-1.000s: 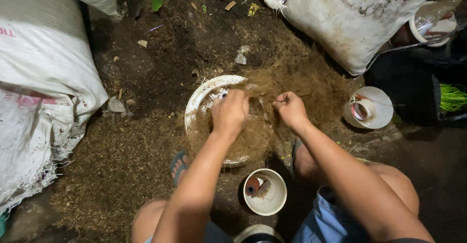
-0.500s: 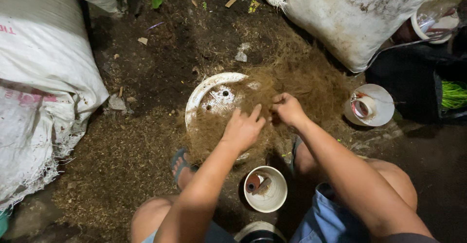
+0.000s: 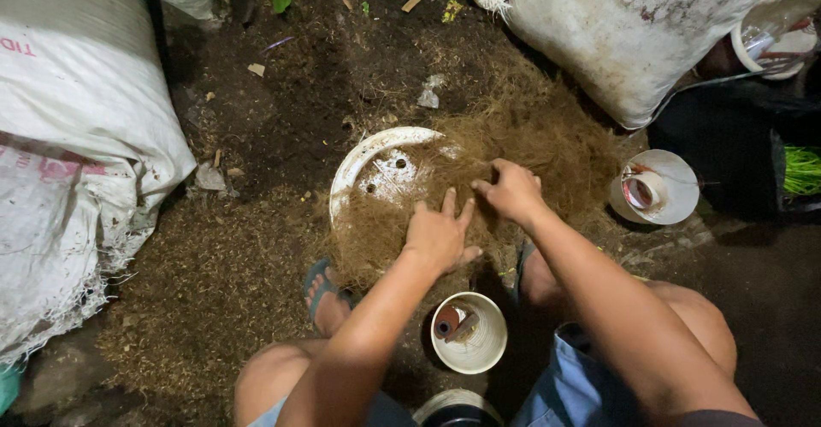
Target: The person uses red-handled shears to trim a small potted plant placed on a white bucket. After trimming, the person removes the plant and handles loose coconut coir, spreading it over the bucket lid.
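The ground is dark soil (image 3: 282, 93) strewn with brown husk and fibre, seen from above under dim light. A big white woven sack (image 3: 73, 162) lies along the left edge, and another soiled white sack (image 3: 624, 33) leans in at the upper right. Between them, in the middle, a heap of brown coconut fibre (image 3: 530, 136) spreads over and beside a white round plastic tray (image 3: 376, 166) with small holes in its base; the fibre covers the tray's lower and right parts.

The person squats over the heap, bare knees and blue shorts at the bottom edge, one foot in a sandal (image 3: 327, 294) just below the tray. The left hand (image 3: 440, 234) lies flat on the fibre, fingers spread wide and pressing down, holding nothing. The right hand (image 3: 513, 192) sits just beside it, fingers curled narrow, pinching a tuft of the fibre.

A small white pot (image 3: 654, 187) stands to the right of the heap, and another white pot (image 3: 469, 333), with a brown object inside, sits between the knees.
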